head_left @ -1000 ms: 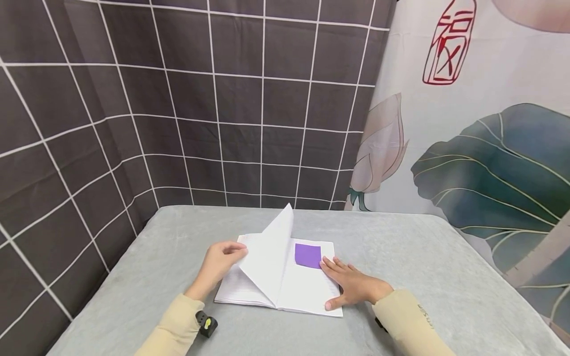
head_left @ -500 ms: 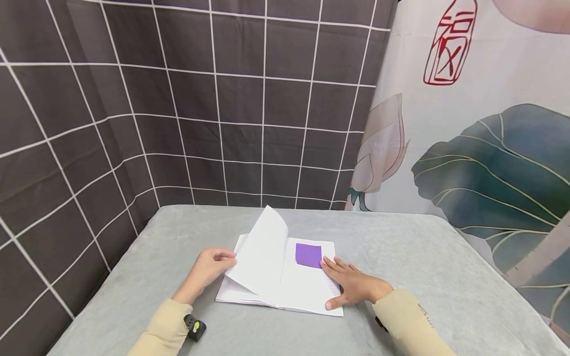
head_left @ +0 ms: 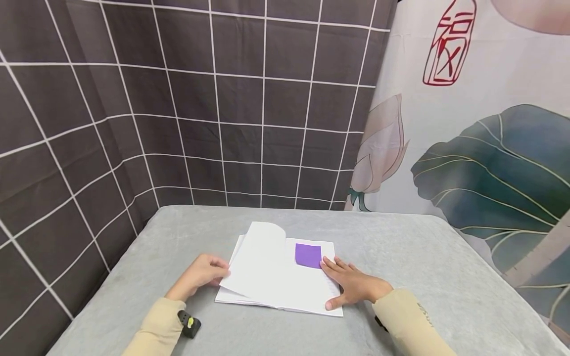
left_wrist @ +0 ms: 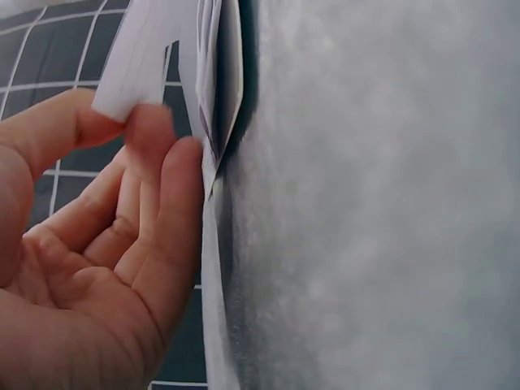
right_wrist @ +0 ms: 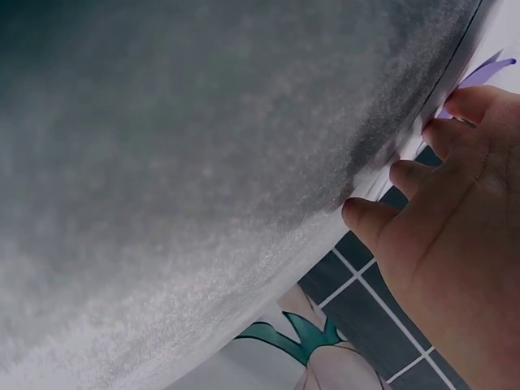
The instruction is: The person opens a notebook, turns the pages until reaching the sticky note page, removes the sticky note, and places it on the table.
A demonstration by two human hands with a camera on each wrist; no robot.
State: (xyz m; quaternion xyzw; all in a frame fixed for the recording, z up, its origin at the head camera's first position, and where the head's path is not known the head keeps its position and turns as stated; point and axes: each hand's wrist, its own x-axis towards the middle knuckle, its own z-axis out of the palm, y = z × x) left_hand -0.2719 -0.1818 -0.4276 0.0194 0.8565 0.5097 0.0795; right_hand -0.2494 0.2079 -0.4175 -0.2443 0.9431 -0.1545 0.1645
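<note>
An open notebook (head_left: 307, 291) with white pages lies on the grey table. My left hand (head_left: 201, 275) pinches a loose page (head_left: 258, 257) by its outer edge, between thumb and index finger. That page (left_wrist: 138, 69) bends over the notebook's left half, its far corner raised. My right hand (head_left: 352, 286) lies flat with fingers spread on the right page, near its outer edge. A purple sticky note (head_left: 308, 255) is on the right page, with my right fingertips at its lower right corner. In the right wrist view the note (right_wrist: 487, 73) curls up a little.
The grey cloth-covered table (head_left: 401, 257) extends around the notebook on all sides. Behind it hang a dark curtain (head_left: 236, 99) with a white grid and a pale cloth (head_left: 401, 188) printed with lotus shapes. A black band (head_left: 189, 324) sits on the left wrist.
My left hand has moved left and slightly down, bringing the pinched page from nearly upright over to the notebook's left side. The right hand and the purple note have stayed in place.
</note>
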